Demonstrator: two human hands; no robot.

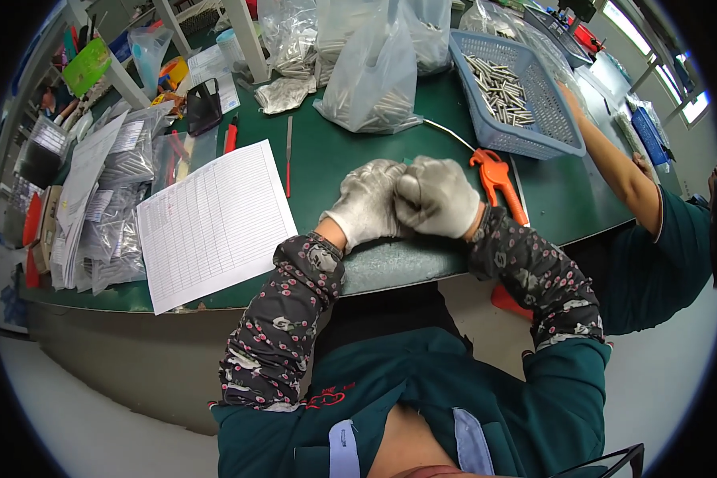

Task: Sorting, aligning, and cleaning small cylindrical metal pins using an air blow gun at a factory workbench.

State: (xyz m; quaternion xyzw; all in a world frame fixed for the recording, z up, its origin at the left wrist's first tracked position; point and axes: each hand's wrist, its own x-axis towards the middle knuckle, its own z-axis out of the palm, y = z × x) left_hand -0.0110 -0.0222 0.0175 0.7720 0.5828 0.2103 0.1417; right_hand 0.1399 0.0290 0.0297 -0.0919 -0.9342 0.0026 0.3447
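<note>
My left hand [366, 205] and my right hand [438, 197], both in whitish work gloves, meet above the front edge of the green table. The fingers of both are curled closed against each other. Whatever they hold, if anything, is hidden inside the gloves. Just right of my right hand lies an orange air blow gun [498, 182] with a pale hose. Beyond the hands stands a clear plastic bag [372, 88] of small metal pins. A blue plastic basket [564, 146] holds many loose metal pins [499, 89].
Left of my hands lie a printed form sheet [215, 223], a thin file with a red handle [288, 163] and a red marker-like tool [231, 137]. Bagged parts [127, 159] pile up at the far left. At right, a co-worker's arm [613, 155] reaches past the basket.
</note>
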